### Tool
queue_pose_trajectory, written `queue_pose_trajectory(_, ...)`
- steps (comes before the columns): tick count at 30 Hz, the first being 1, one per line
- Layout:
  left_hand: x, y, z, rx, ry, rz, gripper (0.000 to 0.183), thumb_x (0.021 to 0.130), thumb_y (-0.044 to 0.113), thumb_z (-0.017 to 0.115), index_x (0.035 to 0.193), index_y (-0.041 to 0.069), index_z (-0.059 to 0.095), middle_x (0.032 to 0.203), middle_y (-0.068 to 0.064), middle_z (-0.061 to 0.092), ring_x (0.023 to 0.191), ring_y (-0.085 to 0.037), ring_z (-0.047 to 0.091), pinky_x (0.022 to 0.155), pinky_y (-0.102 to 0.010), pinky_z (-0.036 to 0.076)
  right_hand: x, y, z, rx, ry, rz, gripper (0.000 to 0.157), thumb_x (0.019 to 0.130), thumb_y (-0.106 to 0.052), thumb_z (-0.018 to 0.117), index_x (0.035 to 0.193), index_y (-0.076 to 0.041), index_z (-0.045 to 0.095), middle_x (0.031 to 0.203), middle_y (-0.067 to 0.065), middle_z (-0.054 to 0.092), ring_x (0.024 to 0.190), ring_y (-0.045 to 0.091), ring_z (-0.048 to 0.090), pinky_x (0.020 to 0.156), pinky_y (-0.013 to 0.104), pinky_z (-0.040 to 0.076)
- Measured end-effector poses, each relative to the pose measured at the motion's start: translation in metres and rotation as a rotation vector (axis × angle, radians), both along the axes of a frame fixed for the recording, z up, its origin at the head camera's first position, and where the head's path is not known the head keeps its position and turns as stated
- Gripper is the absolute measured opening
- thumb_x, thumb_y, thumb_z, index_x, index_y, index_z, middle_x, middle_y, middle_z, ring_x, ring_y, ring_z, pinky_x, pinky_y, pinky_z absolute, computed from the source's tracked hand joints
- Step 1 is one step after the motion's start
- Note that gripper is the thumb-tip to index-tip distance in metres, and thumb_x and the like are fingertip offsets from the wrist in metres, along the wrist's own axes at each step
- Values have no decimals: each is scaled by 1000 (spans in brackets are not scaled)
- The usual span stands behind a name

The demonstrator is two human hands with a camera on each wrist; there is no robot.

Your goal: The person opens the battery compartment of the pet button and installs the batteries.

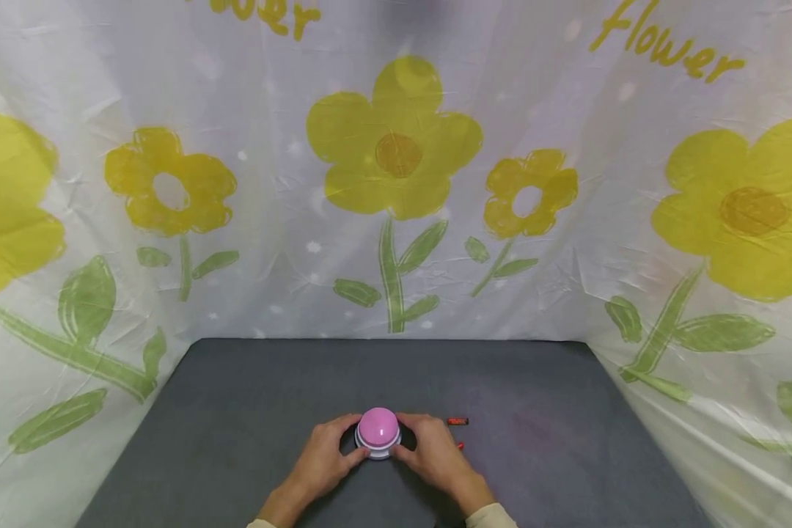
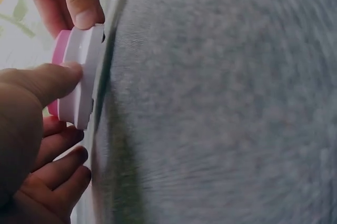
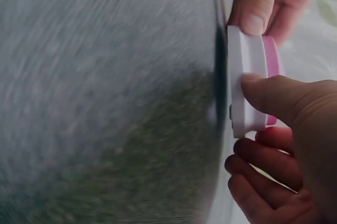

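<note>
A round push button with a pink dome and a white base (image 1: 378, 428) is between my two hands, low in the middle of the head view. My left hand (image 1: 323, 453) grips its left side, thumb at the front of the base and fingers round behind. From the right, my right hand (image 1: 430, 451) holds it the same way. In the left wrist view the white base (image 2: 81, 87) shows side-on under the thumb, close over the table. The right wrist view has the other thumb on the base (image 3: 247, 92), with the fingers curled beyond.
A dark grey table (image 1: 290, 381) lies under the hands. Just right of the right hand is a small orange-red and black battery (image 1: 457, 422), and a second red piece (image 1: 460, 446) is partly hidden by that hand. White cloth with yellow flowers (image 1: 396, 147) hangs around the table.
</note>
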State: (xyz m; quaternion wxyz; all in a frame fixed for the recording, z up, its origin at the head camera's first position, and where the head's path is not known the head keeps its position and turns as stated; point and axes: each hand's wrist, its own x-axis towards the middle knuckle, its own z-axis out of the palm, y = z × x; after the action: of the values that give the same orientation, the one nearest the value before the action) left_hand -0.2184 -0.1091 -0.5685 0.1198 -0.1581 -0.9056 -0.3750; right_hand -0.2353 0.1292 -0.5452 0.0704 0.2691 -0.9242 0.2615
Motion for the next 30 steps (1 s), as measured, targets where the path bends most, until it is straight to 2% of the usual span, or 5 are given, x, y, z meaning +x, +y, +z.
queue_pose_trajectory(12,12,-5,21,285,0,3,43,95,24,86,134,8,75,128,0,77,125,-25,72,111,-52,59,13,1,27,-422,-168,1,47,98,-27,83,137,-2,73,128,12,79,113,26,79,97,48,66)
queue_pose_trajectory(18,11,-3,28,465,138,-16,36,98,9,80,134,3,74,127,-8,75,122,-18,72,107,-47,62,16,-2,44,-466,-141,12,47,91,-7,82,137,-3,73,126,9,80,109,21,79,99,46,66)
queue_pose_trajectory(24,9,6,40,724,186,-43,33,96,-6,77,128,-7,70,126,-21,72,121,-11,71,107,-27,60,17,-8,55,-524,-46,-40,34,92,-2,83,125,-9,78,111,2,82,96,14,79,91,39,68)
queue_pose_trajectory(27,8,9,47,819,216,12,24,95,-7,78,119,-7,73,115,-21,75,109,-11,76,97,-23,64,16,-11,60,-550,-26,-54,30,93,-4,84,120,-15,79,107,-2,82,91,12,78,88,39,69)
queue_pose_trajectory(30,8,10,53,823,237,92,15,94,-4,80,109,-1,78,104,-15,78,99,-9,78,88,-21,66,16,-12,63,-558,-11,-65,28,94,-8,85,118,-20,79,105,-5,82,89,10,78,84,35,68)
